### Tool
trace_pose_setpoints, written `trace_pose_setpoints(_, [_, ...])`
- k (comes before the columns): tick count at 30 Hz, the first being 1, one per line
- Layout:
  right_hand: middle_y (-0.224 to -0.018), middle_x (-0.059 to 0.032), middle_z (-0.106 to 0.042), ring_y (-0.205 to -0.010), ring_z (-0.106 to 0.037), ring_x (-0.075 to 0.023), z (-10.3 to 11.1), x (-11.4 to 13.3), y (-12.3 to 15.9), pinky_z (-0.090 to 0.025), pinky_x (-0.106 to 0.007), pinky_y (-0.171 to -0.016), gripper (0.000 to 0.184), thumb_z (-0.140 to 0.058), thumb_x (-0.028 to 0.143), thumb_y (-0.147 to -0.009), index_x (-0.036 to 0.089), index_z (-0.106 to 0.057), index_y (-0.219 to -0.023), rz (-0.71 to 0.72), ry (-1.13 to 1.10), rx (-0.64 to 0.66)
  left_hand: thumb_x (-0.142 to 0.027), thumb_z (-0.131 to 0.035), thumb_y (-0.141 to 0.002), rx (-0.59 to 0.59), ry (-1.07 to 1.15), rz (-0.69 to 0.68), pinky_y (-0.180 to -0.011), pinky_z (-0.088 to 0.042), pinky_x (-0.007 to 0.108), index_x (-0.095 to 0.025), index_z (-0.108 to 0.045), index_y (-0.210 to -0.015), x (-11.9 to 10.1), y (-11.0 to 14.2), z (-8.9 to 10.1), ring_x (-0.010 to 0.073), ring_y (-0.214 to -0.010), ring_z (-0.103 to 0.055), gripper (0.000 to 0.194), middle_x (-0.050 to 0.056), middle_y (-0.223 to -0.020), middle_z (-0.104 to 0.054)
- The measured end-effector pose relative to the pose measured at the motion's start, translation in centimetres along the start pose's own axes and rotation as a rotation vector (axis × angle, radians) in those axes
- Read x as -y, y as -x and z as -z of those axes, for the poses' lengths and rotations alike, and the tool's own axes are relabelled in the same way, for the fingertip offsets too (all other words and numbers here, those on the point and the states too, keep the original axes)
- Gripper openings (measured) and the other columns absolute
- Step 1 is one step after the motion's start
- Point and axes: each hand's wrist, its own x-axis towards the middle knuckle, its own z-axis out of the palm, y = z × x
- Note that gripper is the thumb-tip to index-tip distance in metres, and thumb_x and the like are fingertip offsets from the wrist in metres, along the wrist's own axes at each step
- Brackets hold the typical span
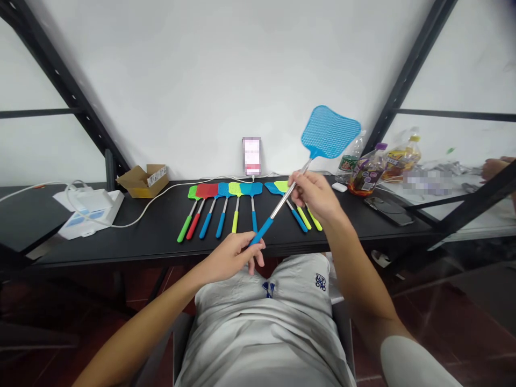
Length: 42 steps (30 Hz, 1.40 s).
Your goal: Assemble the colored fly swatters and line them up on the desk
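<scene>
A blue fly swatter [330,133] is held up at a slant above the table's front edge, its mesh head at the upper right. My left hand [236,251] is closed on the lower end of its blue handle. On the metal shaft, just below the head, my right hand [316,194] pinches with thumb and fingers. Several other swatters lie on the table, handles towards me: a green one [184,228], a red one [194,226] and blue and yellow ones to the left. Behind my right hand rest a blue swatter [299,220] and yellow ones, partly hidden.
A phone [252,156] leans against the wall, with a cable attached. An open cardboard box [144,181] and a white box [91,207] stand left. Bottles [367,169], a white case [339,187] and a dark phone [389,210] are right. Another person's hand [495,167] shows far right.
</scene>
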Motion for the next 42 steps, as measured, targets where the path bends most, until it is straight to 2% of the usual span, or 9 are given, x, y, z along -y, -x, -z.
trace_pose_setpoints(4, [-0.052,0.0029,-0.047,-0.041,-0.041,-0.0088,3.0,0.9,-0.1,-0.029,-0.024,-0.039,0.036,-0.066,0.053,-0.087,0.019,-0.061,-0.076,0.011,-0.008,-0.068,-0.044,-0.046,-0.099,-0.025,0.055,0.013,-0.052,-0.047,0.024,-0.020,-0.049,-0.113,0.6,-0.1,0.1,0.0147,-0.060,-0.068,0.027,0.007,-0.088,-0.074])
trace_pose_setpoints(9, [-0.061,-0.0027,-0.061,-0.052,-0.056,-0.0123,3.7,1.5,0.7,-0.042,-0.025,-0.048,0.040,-0.058,0.050,-0.092,0.017,-0.059,-0.069,-0.111,0.196,0.262,-0.030,-0.049,-0.096,-0.185,0.147,-0.099,-0.067,-0.052,0.030,-0.022,-0.042,-0.096,0.8,-0.2,0.9,0.0150,-0.077,-0.068,0.011,0.008,-0.106,-0.071])
trace_pose_setpoints(14, [-0.075,-0.0016,-0.068,-0.061,-0.063,-0.0132,2.1,0.7,0.7,-0.045,-0.024,-0.054,0.020,-0.056,0.038,-0.093,0.019,-0.062,-0.097,-0.156,0.382,0.557,-0.016,-0.054,-0.080,-0.440,0.331,-0.111,-0.054,-0.039,0.025,-0.020,-0.046,-0.082,-0.1,-0.2,2.8,0.0097,-0.057,-0.049,0.010,-0.002,-0.072,-0.055])
trace_pose_setpoints(19, [-0.071,0.0009,-0.064,-0.059,-0.054,-0.0118,0.7,0.3,0.5,-0.040,-0.023,-0.055,0.025,-0.051,0.039,-0.095,0.021,-0.067,-0.102,-0.067,0.590,0.562,-0.042,-0.057,-0.084,-0.445,0.768,-0.048,-0.045,-0.032,0.023,-0.019,-0.049,-0.075,-0.9,0.2,4.9,0.0082,-0.047,-0.035,0.026,-0.004,-0.060,-0.038])
trace_pose_setpoints(23, [-0.073,-0.0006,-0.063,-0.064,-0.053,-0.0120,-0.2,0.4,0.7,-0.037,-0.024,-0.059,0.025,-0.050,0.032,-0.094,0.018,-0.070,-0.088,0.020,0.760,0.542,-0.057,-0.059,-0.085,-0.371,0.841,0.028,-0.041,-0.031,0.022,-0.020,-0.048,-0.071,-0.8,0.2,5.3,0.0067,-0.041,-0.032,0.041,-0.006,-0.054,-0.037])
trace_pose_setpoints(27, [-0.071,0.0002,-0.063,-0.062,-0.050,-0.0102,-0.9,0.2,0.9,-0.034,-0.024,-0.060,0.019,-0.049,0.022,-0.092,0.016,-0.067,-0.088,0.107,0.772,0.651,-0.042,-0.082,-0.072,-0.446,0.682,0.105,-0.039,-0.032,0.018,-0.017,-0.057,-0.071,0.3,-0.2,4.7,0.0065,-0.041,-0.043,0.036,-0.005,-0.054,-0.051])
trace_pose_setpoints(31, [-0.071,0.0009,-0.061,-0.059,-0.046,-0.0089,-1.3,0.1,0.9,-0.032,-0.024,-0.060,0.023,-0.045,0.019,-0.093,0.014,-0.068,-0.090,0.155,0.721,0.748,-0.038,-0.084,-0.071,-0.520,0.606,0.119,-0.060,-0.055,0.025,-0.016,-0.072,-0.097,0.8,-0.2,4.2,0.0157,-0.066,-0.069,0.035,0.004,-0.084,-0.075])
trace_pose_setpoints(36, [-0.065,0.0033,-0.051,-0.057,-0.038,-0.0084,-1.2,-0.2,0.6,-0.028,-0.025,-0.057,0.023,-0.048,0.023,-0.092,0.015,-0.064,-0.079,0.162,0.701,0.692,-0.040,-0.083,-0.072,-0.531,0.600,0.040,-0.072,-0.061,0.033,-0.016,-0.075,-0.102,0.4,0.0,4.2,0.0226,-0.082,-0.074,0.039,0.009,-0.099,-0.078])
trace_pose_setpoints(42, [-0.060,0.0032,-0.046,-0.056,-0.037,-0.0090,-0.5,-0.4,0.2,-0.027,-0.026,-0.056,0.036,-0.050,0.040,-0.096,0.016,-0.058,-0.070,0.150,0.749,0.541,-0.036,-0.086,-0.068,-0.721,0.583,-0.011,-0.053,-0.056,0.023,-0.015,-0.072,-0.097,0.4,0.2,5.4,0.0161,-0.065,-0.069,0.039,0.004,-0.085,-0.075])
